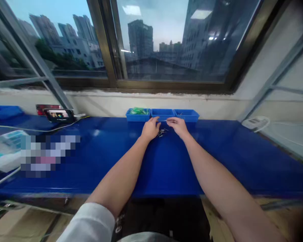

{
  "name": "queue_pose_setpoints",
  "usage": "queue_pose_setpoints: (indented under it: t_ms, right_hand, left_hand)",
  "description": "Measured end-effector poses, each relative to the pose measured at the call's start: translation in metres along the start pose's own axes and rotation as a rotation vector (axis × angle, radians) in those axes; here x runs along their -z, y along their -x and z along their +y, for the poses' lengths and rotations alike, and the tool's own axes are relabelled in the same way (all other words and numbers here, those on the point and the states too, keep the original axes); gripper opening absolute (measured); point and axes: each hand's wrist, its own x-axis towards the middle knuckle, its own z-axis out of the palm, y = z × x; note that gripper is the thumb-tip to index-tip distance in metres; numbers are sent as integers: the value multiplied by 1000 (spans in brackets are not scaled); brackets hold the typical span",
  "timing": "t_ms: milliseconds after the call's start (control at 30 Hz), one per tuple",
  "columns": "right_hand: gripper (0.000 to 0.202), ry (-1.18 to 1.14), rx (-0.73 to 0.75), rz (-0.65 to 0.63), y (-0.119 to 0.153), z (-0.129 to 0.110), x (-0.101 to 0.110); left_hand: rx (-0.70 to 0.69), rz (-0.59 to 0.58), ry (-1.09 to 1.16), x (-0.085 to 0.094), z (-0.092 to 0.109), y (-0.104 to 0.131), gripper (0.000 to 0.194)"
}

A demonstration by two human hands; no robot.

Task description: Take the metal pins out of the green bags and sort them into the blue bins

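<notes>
My right hand [178, 126] pinches a thin, shiny metal pin-like piece [164, 121], which points left toward my other hand. Its exact kind is too small to make out. My left hand [150, 129] is close by, thumb and forefinger apart, with nothing visible between them. Below and between both hands, a small heap of thin metal pieces [162, 133] lies on the blue tabletop [166, 168]. Just behind the hands stand three blue bins in a row: the left bin [138, 117] holds green packets [139, 111], and the right bin [188, 116] has a few small pieces inside.
The middle bin [163, 112] stands against the wall under the window. At the left, a phone [59, 115] leans upright near a cable, with a white-and-teal package [8, 148] in front. A white device [256, 123] with a cord sits at the right. Metal frame posts rise on both sides.
</notes>
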Motion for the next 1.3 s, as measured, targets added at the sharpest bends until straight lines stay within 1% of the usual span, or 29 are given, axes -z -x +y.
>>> queue_pose_setpoints:
  t_ms: [133, 233, 267, 333, 367, 433, 500, 567, 600, 633, 700, 800, 833, 867, 933, 1000, 1067, 1133, 1300]
  right_hand:
    - [36, 277, 101, 141, -3, 0, 8]
    - [42, 514, 157, 273, -5, 1, 18]
    - [44, 573, 158, 308, -6, 1, 22]
    - [47, 657, 115, 354, -9, 2, 29]
    - [50, 687, 72, 362, -10, 2, 32]
    - [58, 724, -29, 336, -12, 2, 36]
    - [68, 737, -111, 254, -13, 2, 38]
    - [78, 737, -144, 176, -12, 3, 39]
    - [81, 734, -146, 157, -12, 4, 39]
    - [82, 730, -141, 158, -11, 5, 39]
    - [80, 718, -118, 206, -10, 6, 39]
    - [65, 704, -59, 297, -9, 7, 39]
    - [57, 692, -39, 288, -9, 7, 37]
    - [48, 675, -21, 245, -8, 6, 35]
    - [32, 643, 5, 70, -6, 3, 29]
    - [23, 645, 31, -128, -3, 1, 22]
    - [17, 684, 59, -245, -1, -1, 15]
    - [13, 742, 70, -284, 1, -1, 11]
    - [12, 879, 10, -287, 0, 2, 8]
  left_hand:
    - [70, -15, -48, 2, 0, 0, 36]
    - [113, -37, -81, 3, 0, 1, 36]
    - [124, -46, -88, 3, 1, 1, 36]
    - [139, -64, -98, 3, 1, 1, 35]
    - [143, -74, -102, 3, 1, 1, 35]
    - [151, -94, -110, 3, 1, 1, 34]
    - [155, -122, -113, 2, 0, 1, 34]
    - [155, -155, -111, 2, 0, 1, 34]
    - [155, -175, -110, 2, 0, 1, 35]
    - [156, -198, -113, 2, 1, 1, 36]
    - [153, -263, -141, 4, 2, 2, 44]
    - [89, -384, -225, 9, 5, 4, 67]
    - [71, -424, -250, 11, 5, 5, 76]
    - [65, -464, -269, 12, 6, 6, 82]
    - [85, -548, -286, 13, 7, 8, 91]
    - [112, -617, -288, 12, 8, 8, 95]
    - [120, -646, -285, 9, 9, 7, 97]
    - [113, -643, -280, 6, 9, 6, 97]
    - [106, -596, -269, -3, 11, 5, 92]
